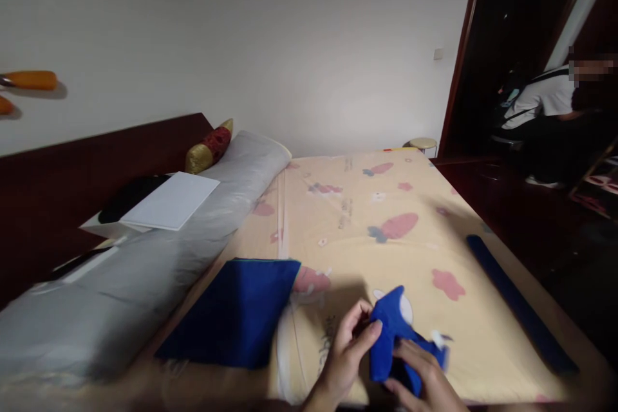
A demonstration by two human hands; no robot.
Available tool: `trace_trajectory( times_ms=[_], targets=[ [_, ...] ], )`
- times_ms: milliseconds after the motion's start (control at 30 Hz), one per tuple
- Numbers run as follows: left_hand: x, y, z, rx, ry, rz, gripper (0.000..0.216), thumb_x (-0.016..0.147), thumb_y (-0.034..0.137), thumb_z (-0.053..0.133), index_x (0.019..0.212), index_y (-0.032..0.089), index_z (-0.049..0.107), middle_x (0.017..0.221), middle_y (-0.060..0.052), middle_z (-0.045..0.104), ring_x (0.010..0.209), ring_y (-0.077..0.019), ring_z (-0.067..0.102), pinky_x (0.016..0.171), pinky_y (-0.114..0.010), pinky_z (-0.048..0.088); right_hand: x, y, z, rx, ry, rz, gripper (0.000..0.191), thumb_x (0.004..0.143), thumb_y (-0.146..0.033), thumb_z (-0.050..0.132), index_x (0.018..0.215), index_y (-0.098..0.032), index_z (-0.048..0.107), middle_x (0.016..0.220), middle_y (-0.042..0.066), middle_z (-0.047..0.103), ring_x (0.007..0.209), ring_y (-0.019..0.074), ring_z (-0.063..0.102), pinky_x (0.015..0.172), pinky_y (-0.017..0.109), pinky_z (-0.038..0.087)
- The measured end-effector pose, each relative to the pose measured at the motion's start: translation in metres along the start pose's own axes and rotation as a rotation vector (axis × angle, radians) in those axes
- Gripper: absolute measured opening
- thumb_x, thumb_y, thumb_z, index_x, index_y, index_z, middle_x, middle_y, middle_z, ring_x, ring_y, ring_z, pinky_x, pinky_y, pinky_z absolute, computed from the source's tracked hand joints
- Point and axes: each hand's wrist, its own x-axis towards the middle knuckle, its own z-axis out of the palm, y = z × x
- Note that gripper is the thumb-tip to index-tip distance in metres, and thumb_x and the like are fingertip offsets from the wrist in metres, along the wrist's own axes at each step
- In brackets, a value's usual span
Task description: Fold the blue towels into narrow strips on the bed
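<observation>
"Where's the blue cloth point(384, 354)?"
"Between the left hand point(345, 347), pinching one side, and the right hand point(425, 376), gripping the lower part."
"And around them?"
"On the bed point(333, 241), a flat blue sheet point(232, 315) left of the left hand, a blue strip point(521, 306) right of the right."

Open way over far half of the bed point(309, 219)
Held blue piece point(381, 357) sits between flat blue sheet point(236, 312) and long blue strip point(521, 306); grey bolster point(207, 238) bounds the left.

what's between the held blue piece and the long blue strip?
Only patterned bedsheet lies between the held blue piece and the long blue strip; the head view shows it.
</observation>
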Motion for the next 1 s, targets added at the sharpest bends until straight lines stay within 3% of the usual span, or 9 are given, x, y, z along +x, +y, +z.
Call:
trace_trajectory(
  times_ms=[67,100,233,367,467,600,733,900,1000],
  targets=[
    [-0.003,0.001,0.008,-0.105,0.005,-0.038,0.03,0.076,0.046,0.071,0.079,0.02,0.056,0.071,0.005,0.053,0.067,-0.0076,0.046,0.063,-0.02,0.039,0.001,-0.007,-0.01,-0.019,0.097,-0.015,0.015,0.082,-0.031,0.065,0.096,-0.027,0.065,0.084,0.0,0.073,0.076,0.0148,0.069,0.07,0.021,0.056],
    [-0.003,0.001,0.01,-0.151,0.008,-0.059,0.03,0.076,0.046,0.072,0.081,0.021,0.056,0.073,0.004,0.055,0.069,-0.0078,0.048,0.064,-0.02,0.04,0.001,-0.009,-0.015,-0.03,0.131,-0.018,0.018,0.081,-0.032,0.066,0.098,-0.027,0.063,0.084,-0.001,0.072,0.075,0.0142,0.069,0.07,0.02,0.055],
    [-0.006,-0.001,0.011,-0.269,0.026,-0.07,0.029,0.073,0.045,0.075,0.086,0.023,0.061,0.08,0.003,0.059,0.078,-0.0089,0.053,0.073,-0.02,0.043,-0.001,-0.01,-0.017,-0.096,0.239,-0.015,0.054,0.075,-0.034,0.073,0.122,-0.025,0.049,0.106,0.004,0.071,0.092,0.0174,0.069,0.08,0.022,0.055],
    [-0.008,-0.006,0.009,-0.259,0.011,-0.055,0.029,0.075,0.045,0.074,0.088,0.022,0.061,0.082,0.002,0.059,0.081,-0.0103,0.053,0.076,-0.022,0.043,0.002,-0.008,-0.01,-0.053,0.221,0.014,0.025,0.081,-0.022,0.06,0.105,-0.024,0.053,0.08,-0.002,0.067,0.065,0.0112,0.063,0.062,0.018,0.052],
    [-0.006,-0.007,0.008,-0.174,-0.057,-0.03,0.028,0.078,0.045,0.07,0.091,0.023,0.058,0.085,0.002,0.057,0.083,-0.0117,0.052,0.078,-0.025,0.042,0.006,-0.012,-0.011,0.027,0.192,0.017,0.004,0.081,-0.024,0.058,0.083,-0.023,0.054,0.068,-0.003,0.059,0.057,0.011,0.056,0.055,0.019,0.048],
    [-0.001,-0.008,0.01,0.023,-0.229,0.065,0.043,0.069,0.045,0.076,0.099,0.024,0.053,0.093,0.0,0.055,0.09,-0.0153,0.05,0.08,-0.028,0.04,0.007,-0.015,-0.014,0.052,0.21,0.099,0.013,0.083,-0.034,0.061,0.077,-0.022,0.059,0.069,0.0,0.064,0.062,0.0137,0.06,0.06,0.021,0.05],
    [0.001,-0.013,0.014,0.226,-0.212,0.129,0.033,0.07,0.037,0.074,0.09,0.023,0.052,0.088,0.001,0.05,0.084,-0.0143,0.047,0.076,-0.027,0.038,0.005,-0.012,-0.013,0.022,0.265,0.075,0.02,0.083,-0.039,0.063,0.072,-0.022,0.06,0.062,-0.001,0.063,0.056,0.0125,0.059,0.054,0.019,0.048],
    [-0.003,-0.011,0.02,0.388,-0.186,0.231,0.023,0.072,0.028,0.069,0.087,0.023,0.053,0.09,0.0,0.052,0.086,-0.016,0.051,0.08,-0.028,0.04,0.004,-0.009,-0.01,0.007,0.205,0.059,0.018,0.083,-0.038,0.058,0.088,-0.022,0.065,0.076,0.003,0.07,0.071,0.017,0.067,0.066,0.023,0.054],
    [-0.006,-0.007,0.022,0.465,-0.161,0.271,0.015,0.076,0.027,0.066,0.085,0.022,0.054,0.091,-0.001,0.054,0.089,-0.0166,0.053,0.081,-0.028,0.041,0.003,-0.005,-0.006,-0.023,0.205,0.06,0.017,0.083,-0.037,0.06,0.083,-0.021,0.064,0.072,0.002,0.068,0.068,0.0159,0.065,0.063,0.022,0.053]
  ],
)
